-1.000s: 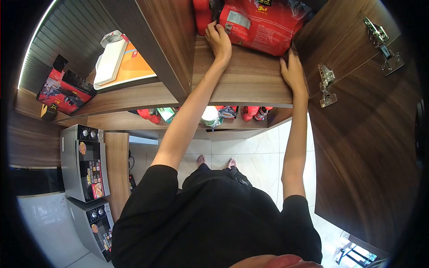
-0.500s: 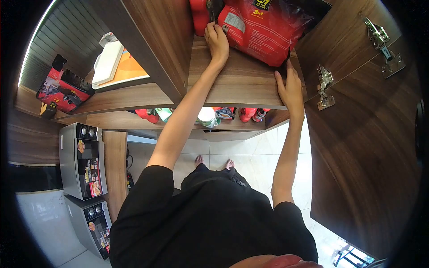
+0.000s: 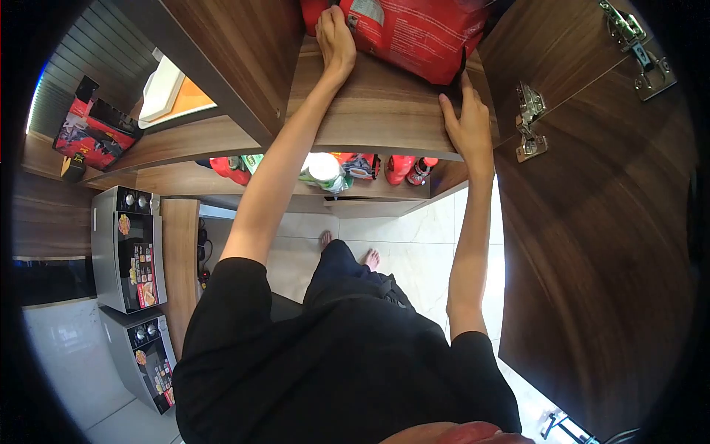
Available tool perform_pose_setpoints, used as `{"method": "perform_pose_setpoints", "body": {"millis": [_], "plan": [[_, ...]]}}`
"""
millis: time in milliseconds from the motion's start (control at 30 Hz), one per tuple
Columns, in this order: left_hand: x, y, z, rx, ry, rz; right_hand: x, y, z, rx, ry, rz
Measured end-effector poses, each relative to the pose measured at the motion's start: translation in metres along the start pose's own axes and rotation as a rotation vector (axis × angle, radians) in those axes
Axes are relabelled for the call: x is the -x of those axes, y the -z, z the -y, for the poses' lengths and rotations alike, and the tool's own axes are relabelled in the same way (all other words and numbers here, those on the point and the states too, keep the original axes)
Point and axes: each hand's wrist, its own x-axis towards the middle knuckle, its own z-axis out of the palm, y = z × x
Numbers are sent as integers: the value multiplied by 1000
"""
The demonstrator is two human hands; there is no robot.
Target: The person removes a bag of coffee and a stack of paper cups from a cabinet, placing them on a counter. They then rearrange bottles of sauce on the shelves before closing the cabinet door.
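A large red plastic bag of 3-in-1 coffee lies on the upper cabinet shelf, its top cut off by the view's edge. At its left end is my left hand, fingers extended in the gap between the bag and another red package. My right hand is at the bag's lower right corner, thumb spread away and fingers reaching along its side; the fingertips are partly hidden. Neither hand is wrapped round the bag.
An open cabinet door with metal hinges stands on the right. Bottles and packets, including a white-lidded container, occupy the shelf below. At left are a red-black box, a white tray and two microwave ovens.
The view has shifted, so the shelf and bag sit higher and further left in it. Both hands keep their places beside the bag. One leg has changed position.
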Motion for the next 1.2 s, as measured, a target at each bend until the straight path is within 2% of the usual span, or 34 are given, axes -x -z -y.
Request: {"method": "perform_pose_setpoints", "body": {"millis": [33, 167, 333, 600, 867, 1033, 1200], "plan": [[2, 1, -5, -58, -50, 23, -2, 1, 0, -1, 14, -10], [6, -3, -15, 95, 4, 82, -2, 0, -2, 1, -6, -4], [3, -6, -4, 27, 39, 41, -2, -2, -4, -22, -2, -26], [6, -4, -18, 104, 26, 43, -3, 2, -2, -79, -8, -41], [-21, -2, 35, 254, 400, 255, -3, 9, 7, -85, -90, -31], [-25, -16, 64, 376, 268, 38, -3, 7, 3, -100, -74, -58], [-23, -13, 62, 364, 198, -12, -4, 6, 3, -127, -59, -70]]}}
